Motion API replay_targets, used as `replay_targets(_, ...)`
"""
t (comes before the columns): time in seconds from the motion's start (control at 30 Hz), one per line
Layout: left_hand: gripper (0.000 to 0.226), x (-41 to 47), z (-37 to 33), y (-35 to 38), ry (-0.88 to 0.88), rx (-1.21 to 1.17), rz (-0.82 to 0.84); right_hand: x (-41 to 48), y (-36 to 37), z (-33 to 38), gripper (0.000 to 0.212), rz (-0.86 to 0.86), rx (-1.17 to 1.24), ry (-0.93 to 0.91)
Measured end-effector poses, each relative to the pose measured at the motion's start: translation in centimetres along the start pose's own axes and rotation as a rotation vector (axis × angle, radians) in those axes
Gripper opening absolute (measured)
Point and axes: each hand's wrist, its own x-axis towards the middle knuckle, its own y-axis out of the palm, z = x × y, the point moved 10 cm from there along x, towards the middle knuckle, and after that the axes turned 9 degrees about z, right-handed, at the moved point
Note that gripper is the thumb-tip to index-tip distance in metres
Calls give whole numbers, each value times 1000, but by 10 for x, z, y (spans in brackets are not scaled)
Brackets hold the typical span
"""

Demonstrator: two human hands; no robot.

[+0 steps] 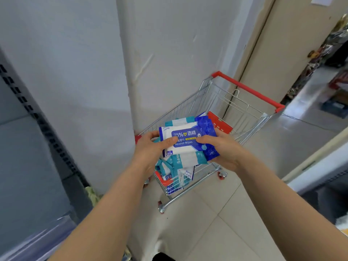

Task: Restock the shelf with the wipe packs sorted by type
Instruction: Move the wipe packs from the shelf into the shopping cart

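My left hand [150, 147] and right hand [222, 149] grip a small stack of wipe packs above the shopping cart [222, 102], the blue alcohol wipes pack [186, 141] on top, a teal pack [190, 159] beneath it. More teal wipe packs [173, 174] lie in the cart.

Both hands [150, 147] [224, 149] grip wipe packs [186, 142] above cart [244, 113].

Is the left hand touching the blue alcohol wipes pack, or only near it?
Touching. The head view shows the left hand with its thumb lying on the front of the alcohol wipes pack and its fingers curled round the pack's left edge.
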Motion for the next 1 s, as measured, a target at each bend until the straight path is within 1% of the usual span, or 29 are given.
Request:
replay_targets(0.13, 55, 81, 19, 3, -70, -8, -36, 76, -35, -5, 47, 7, 24, 76)
replay_targets(0.27, 55, 150, 41, 1, -152, 2, -79, 149, -59, -13, 44, 62, 50, 145)
replay_targets(0.4, 57, 202, 72, -13, -209, -33, -157, 219, -70, -38, 42, 138, 50, 232)
replay_targets(0.47, 58, 225, 91, -24, -237, -55, -226, 256, -76, -55, 42, 164, 24, 264)
replay_targets(0.63, 40, 265, 140, -49, -265, -60, -416, 344, -77, -104, 38, 274, -65, 361)
replay_targets(0.7, 40, 279, 164, -64, -274, -84, -504, 380, -73, -129, 35, 330, -84, 403)
replay_targets(0.77, 41, 292, 192, -77, -297, -128, -585, 413, -68, -156, 38, 375, -99, 443)
replay_targets(0.8, 37, 298, 205, -85, -302, -138, -623, 428, -66, -170, 40, 391, -117, 454)
replay_targets(0.87, 29, 310, 231, -98, -315, -130, -686, 458, -63, -195, 42, 409, -190, 453)
replay_targets(1.0, 32, 332, 274, -122, -342, -43, -782, 505, -59, -239, 47, 447, -387, 416)
